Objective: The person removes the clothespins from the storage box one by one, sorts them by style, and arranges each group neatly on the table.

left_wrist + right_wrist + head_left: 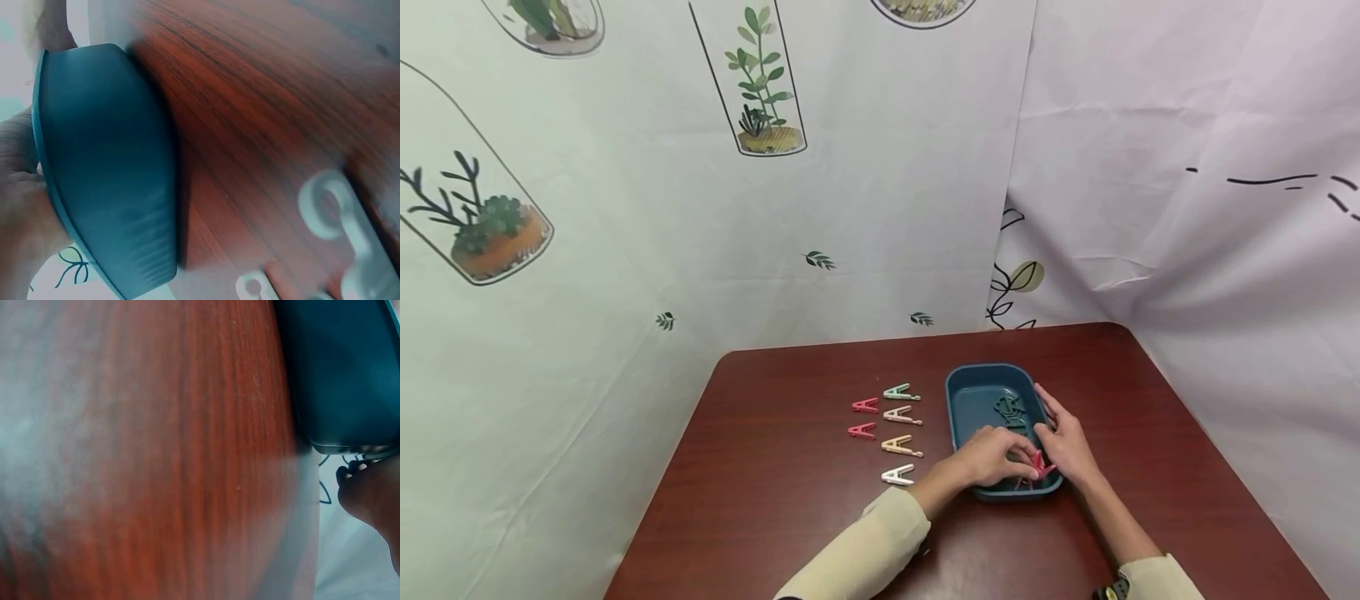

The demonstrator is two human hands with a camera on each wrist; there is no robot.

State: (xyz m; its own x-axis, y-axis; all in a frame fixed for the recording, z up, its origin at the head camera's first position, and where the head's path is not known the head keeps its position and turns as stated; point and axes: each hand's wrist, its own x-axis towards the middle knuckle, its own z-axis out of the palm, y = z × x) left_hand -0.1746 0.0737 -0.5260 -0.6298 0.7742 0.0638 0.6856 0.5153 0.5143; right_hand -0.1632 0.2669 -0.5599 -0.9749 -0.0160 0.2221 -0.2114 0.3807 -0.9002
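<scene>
A blue tray (pixel 955 417) stands on the right part of the table, with dark green clothespins (pixel 1011 408) lying inside. My left hand (pixel 1000 456) reaches over its near end and pinches a red clothespin (pixel 1043 469); the fingertips partly cover it. At the tray's right side, my right hand (pixel 1070 446) grips the rim, its thumb over the edge and its fingers along the outer wall. The tray's outer wall (pixel 112 162) fills much of the left wrist view. In the right wrist view, part of the right hand (pixel 375 500) shows by the tray wall (pixel 350 375).
Left of the tray, several loose clothespins lie on the table (pixel 760 467): two red ones (pixel 865 405), a green one (pixel 901 392), a pale pink one (pixel 902 415), a yellow one (pixel 901 446) and a white one (pixel 897 475). A printed curtain (pixel 880 208) hangs behind.
</scene>
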